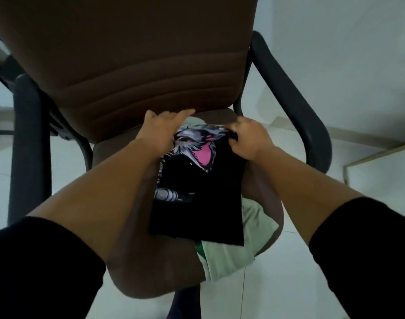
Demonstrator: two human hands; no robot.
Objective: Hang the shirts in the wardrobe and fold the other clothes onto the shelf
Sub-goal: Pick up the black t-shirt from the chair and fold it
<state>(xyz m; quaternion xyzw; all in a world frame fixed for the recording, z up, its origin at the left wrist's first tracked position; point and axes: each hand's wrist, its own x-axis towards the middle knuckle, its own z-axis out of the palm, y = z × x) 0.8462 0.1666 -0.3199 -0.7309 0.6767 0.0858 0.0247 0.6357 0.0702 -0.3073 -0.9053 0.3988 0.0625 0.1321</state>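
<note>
A black T-shirt (203, 203) with a grey and pink animal print lies folded lengthwise on the seat of a brown office chair (132, 261). Under it a pale green garment (229, 254) sticks out at the near right and a little at the far end. My right hand (249, 140) pinches the shirt's far right edge. My left hand (161, 132) rests on the shirt's far left edge, fingers stretched toward the backrest. Whether it grips the cloth is hidden by the hand itself.
The chair's brown backrest (128, 54) fills the upper view, with black armrests at left (29, 143) and right (295, 97). Pale tiled floor (300, 284) surrounds the chair. A light wooden edge (378, 155) shows at the right.
</note>
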